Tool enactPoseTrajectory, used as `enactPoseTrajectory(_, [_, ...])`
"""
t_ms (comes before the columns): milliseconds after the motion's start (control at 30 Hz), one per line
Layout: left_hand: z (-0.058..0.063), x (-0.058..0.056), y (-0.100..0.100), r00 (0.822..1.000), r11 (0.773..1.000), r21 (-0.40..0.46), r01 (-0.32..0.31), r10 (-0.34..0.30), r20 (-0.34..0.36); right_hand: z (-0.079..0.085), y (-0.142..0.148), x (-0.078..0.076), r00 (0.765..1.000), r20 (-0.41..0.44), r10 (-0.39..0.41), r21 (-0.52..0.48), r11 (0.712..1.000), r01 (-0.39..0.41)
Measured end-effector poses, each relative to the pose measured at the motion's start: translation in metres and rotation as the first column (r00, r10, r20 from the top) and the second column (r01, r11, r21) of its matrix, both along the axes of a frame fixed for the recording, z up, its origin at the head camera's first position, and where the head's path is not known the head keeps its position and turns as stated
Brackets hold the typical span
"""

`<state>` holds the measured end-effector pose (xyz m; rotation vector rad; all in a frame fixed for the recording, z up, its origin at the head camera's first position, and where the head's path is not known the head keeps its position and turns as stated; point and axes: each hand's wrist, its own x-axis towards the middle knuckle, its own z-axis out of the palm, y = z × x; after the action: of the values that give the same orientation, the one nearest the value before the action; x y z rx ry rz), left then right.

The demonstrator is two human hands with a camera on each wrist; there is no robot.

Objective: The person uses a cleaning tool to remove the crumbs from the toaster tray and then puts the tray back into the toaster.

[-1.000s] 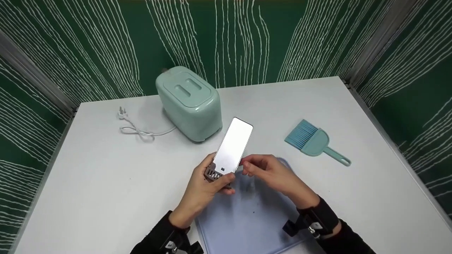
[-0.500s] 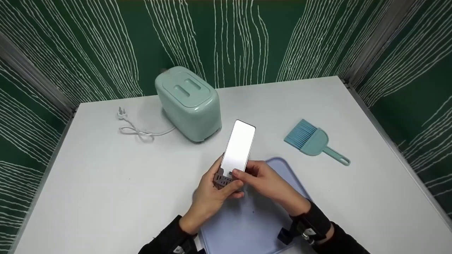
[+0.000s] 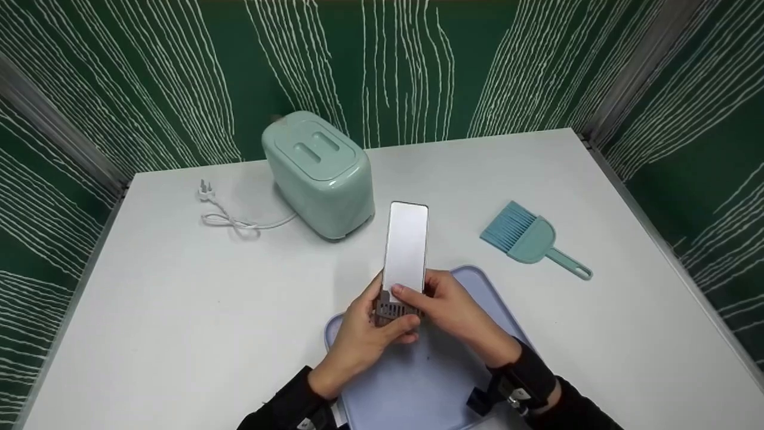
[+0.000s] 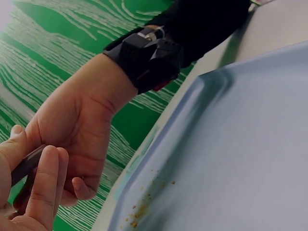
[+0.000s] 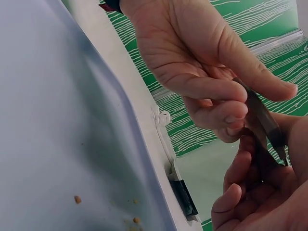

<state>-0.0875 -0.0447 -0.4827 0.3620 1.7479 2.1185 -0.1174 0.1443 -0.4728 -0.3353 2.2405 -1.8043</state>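
Note:
In the head view a toaster crumb tray (image 3: 406, 248), a shiny narrow plate with a dark slotted end, stands nearly upright at the centre. My left hand (image 3: 365, 343) grips its slotted lower end from the left, thumb in front. With the thumb on its face, my right hand (image 3: 456, 307) pinches the lower right side. Both wrist views show only the plate's dark thin edge (image 5: 264, 118) between the hands. Beneath lies a blue-lilac tray (image 3: 418, 388), partly covered by my arms. Brown crumbs (image 4: 139, 211) lie on it.
Behind, a mint-green toaster (image 3: 319, 179) stands on the white table. Its white cord and plug (image 3: 230, 218) lie to the left. A small blue-green brush nested in a dustpan (image 3: 531, 236) lies to the right. Green walls enclose the table.
The right hand has come in from beside the crumb tray and now pinches it. The crumb tray has shifted slightly right and turned more upright. Toaster, brush and dustpan stay put.

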Motion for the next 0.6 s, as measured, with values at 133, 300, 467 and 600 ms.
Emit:
enactPoseTrajectory(133, [-0.003,0.000,0.000,1.000,1.000,-0.016,0.010,-0.010,-0.001,0.001,0.002,-0.001,1.000,0.004,-0.003,0.030,1.000,0.002])
enactPoseTrajectory(300, [-0.002,-0.002,-0.001,1.000,0.999,-0.027,0.018,-0.018,-0.011,0.002,0.005,-0.003,1.000,0.026,0.016,0.042,0.999,-0.017])
enactPoseTrajectory(467, [0.001,-0.007,-0.004,1.000,0.998,-0.054,0.014,-0.014,-0.004,0.003,0.010,-0.006,0.997,0.079,0.026,-0.007,1.000,-0.026])
enactPoseTrajectory(600, [0.004,-0.012,-0.009,0.999,0.993,-0.112,-0.022,0.019,-0.027,0.003,0.015,-0.008,0.995,0.093,0.047,-0.030,0.999,-0.044])
